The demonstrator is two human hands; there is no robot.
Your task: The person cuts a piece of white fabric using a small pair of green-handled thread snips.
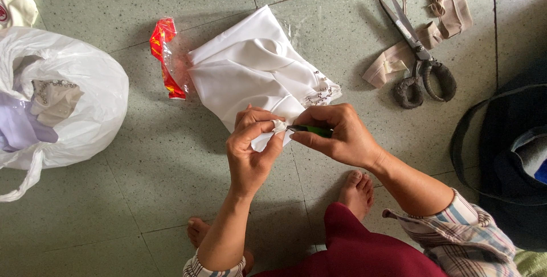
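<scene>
Left hand (250,140) pinched corner of white garment (256,72); right hand (336,131) gripped green tool (312,130) against it (work seemingly just begun). Scissors (419,55) lay unused.

Two hands, left (249,146) and right (336,131); one white cloth (250,72); one green tool (312,130); one pair of scissors (419,60); one white bag (68,94); two bare feet (358,192).

I pinch a corner of the white cloth (256,74) in my left hand (253,143). The cloth is folded and shiny, with small beads near one edge, and lies on the floor. My right hand (339,134) holds a little green tool (312,130), its tip touching the pinched corner.
</scene>
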